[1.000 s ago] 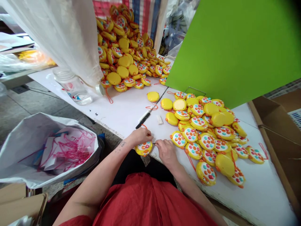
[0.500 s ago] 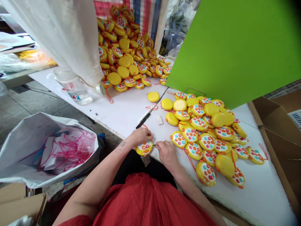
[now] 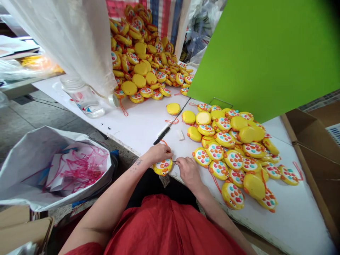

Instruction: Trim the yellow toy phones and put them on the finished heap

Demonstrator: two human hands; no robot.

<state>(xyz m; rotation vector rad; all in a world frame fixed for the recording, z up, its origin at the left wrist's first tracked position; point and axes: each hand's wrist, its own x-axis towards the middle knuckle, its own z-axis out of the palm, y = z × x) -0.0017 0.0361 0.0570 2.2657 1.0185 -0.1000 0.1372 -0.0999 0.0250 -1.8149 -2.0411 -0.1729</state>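
Observation:
At the table's near edge, my left hand (image 3: 160,153) is closed on a yellow duck-faced toy (image 3: 162,168) with coloured dots on a white patch. An orange cord loop sticks out above that hand. My right hand (image 3: 189,170) is closed in a pinch around a thin dark tool (image 3: 175,162), whose tip reaches the toy's right side; its exact kind is too small to tell. Just beyond my hands lie a black marker pen (image 3: 162,136) and a small white block (image 3: 180,135). A single yellow toy (image 3: 173,108) lies face down farther back.
Several similar toys (image 3: 233,159) spread over the table (image 3: 127,124) at right; a taller heap (image 3: 143,63) rises at the back. A green board (image 3: 265,53) leans behind. A clear jar (image 3: 82,97) stands left, above a white bag (image 3: 26,170) of pink strands. Cardboard (image 3: 310,141) borders the right.
My right hand has shifted slightly, with the thin tool's tip still at the toy's side. My left hand and the toy stay in place.

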